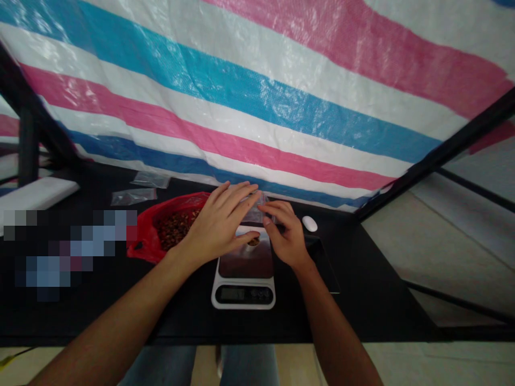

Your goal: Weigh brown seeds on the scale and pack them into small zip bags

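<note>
A white kitchen scale [244, 268] with a dark metal plate stands on the black table. On its plate sits a small white cup [253, 245] with brown bits in it. My left hand [219, 222] is spread over the scale's upper left side, its thumb near the cup. To the right, my right hand [286, 233] has bent fingers at a clear plastic bag [254, 213] behind the scale; whether it grips the bag is hard to tell. Left of the scale, a red plastic bag [147, 228] lies open, holding many brown pieces [175, 229].
Clear bags [132, 197] lie at the back left, near a white box [40, 197]. A white oval object [309, 223] and a dark flat tray-like object [324, 262] are on the right. A striped sheet [257, 107] hangs behind the table [374, 300].
</note>
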Available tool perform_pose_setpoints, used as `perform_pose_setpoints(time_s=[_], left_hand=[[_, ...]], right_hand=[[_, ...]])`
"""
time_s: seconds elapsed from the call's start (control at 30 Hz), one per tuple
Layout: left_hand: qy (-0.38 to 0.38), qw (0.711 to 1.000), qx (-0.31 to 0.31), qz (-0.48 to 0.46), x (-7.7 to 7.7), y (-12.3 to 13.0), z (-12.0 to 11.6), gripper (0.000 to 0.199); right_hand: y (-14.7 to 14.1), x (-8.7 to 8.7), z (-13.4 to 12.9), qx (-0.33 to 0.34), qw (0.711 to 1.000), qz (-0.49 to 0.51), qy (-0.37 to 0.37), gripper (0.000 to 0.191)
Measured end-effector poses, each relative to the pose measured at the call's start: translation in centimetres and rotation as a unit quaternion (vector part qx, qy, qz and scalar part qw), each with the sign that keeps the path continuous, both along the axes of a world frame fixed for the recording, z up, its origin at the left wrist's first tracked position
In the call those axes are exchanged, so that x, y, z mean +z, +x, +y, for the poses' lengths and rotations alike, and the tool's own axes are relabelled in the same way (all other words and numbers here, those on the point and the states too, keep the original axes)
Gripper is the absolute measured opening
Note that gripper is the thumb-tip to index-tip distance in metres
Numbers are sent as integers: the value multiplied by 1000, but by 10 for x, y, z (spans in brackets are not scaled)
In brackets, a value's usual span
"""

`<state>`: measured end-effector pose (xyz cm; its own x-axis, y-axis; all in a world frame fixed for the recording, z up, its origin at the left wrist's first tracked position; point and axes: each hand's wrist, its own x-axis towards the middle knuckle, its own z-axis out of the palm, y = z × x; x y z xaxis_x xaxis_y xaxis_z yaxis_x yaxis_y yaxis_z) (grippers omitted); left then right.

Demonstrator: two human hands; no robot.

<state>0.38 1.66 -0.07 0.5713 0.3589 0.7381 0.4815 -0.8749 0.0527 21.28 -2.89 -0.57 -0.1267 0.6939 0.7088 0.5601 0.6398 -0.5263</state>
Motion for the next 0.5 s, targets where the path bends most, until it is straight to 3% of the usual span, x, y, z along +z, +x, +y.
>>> perform_pose_setpoints(time_s=[0.3, 0.5], left_hand=[[-53, 999, 10, 0, 3, -9, 3, 55], [-226, 971, -7, 79, 12, -29, 11, 56]], right_hand=[[-10, 6, -13, 125, 988, 38, -79, 36], [18, 5, -5, 87, 984, 42, -149, 36]])
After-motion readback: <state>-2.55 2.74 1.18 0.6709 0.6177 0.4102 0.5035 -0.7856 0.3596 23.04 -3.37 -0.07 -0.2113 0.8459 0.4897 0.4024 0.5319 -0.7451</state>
